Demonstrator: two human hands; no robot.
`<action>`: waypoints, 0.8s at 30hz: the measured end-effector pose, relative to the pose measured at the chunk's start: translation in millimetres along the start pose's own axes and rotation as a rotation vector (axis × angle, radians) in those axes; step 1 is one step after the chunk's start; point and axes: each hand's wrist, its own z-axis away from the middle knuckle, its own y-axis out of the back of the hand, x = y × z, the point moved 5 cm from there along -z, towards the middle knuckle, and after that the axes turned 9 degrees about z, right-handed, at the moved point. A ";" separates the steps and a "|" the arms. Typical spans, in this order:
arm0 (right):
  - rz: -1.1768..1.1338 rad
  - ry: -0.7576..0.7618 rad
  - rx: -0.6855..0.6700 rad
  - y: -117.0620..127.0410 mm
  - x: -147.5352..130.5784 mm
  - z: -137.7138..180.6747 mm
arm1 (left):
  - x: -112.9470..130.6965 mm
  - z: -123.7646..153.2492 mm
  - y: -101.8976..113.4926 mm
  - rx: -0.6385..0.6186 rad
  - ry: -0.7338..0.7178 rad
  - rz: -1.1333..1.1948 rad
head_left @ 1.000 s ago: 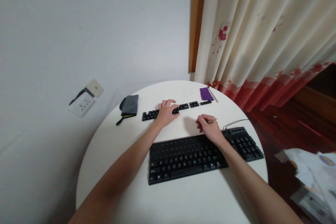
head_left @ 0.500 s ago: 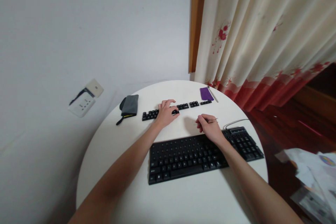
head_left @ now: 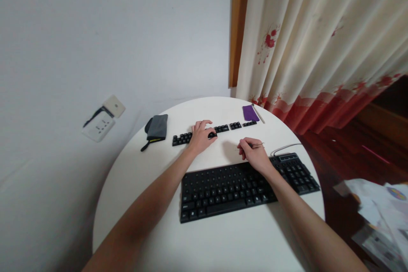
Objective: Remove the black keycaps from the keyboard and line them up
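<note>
My left hand (head_left: 200,137) lies over a row of loose black keycaps (head_left: 182,139), its fingers apart and thumb spread. Some black keycaps (head_left: 212,135) show between thumb and index finger; whether they are touched is unclear. My right hand (head_left: 251,151) is closed in a pen-like grip on a thin tool (head_left: 259,145), whose narrow ends stick out on both sides; its exact kind is hard to make out. That hand hovers just beyond the back edge of a black keyboard (head_left: 223,195). Keycaps are off the keyboard's upper left rows, where small stubs show.
A round white table (head_left: 127,204) carries everything. A grey pouch (head_left: 157,126) sits at the back left. At the back right lie a purple cloth piece (head_left: 250,113) and a slim light stick (head_left: 259,113). The keyboard cable (head_left: 285,148) curves rightward. White plastic bags (head_left: 379,212) are on the floor.
The whole view has shifted very slightly. Both hands, the thin tool and the keycaps stay in the same places.
</note>
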 end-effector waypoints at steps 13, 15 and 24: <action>-0.006 -0.002 -0.009 0.2 -0.8 1.2 | -0.7 -0.8 -0.6 0.017 0.015 0.012; -0.009 -0.002 -0.010 0.2 0.1 0.7 | -0.7 -1.1 -0.8 0.014 0.030 0.005; -0.006 0.003 -0.003 2.3 -2.9 0.8 | -0.4 -1.1 -0.6 0.024 0.040 -0.002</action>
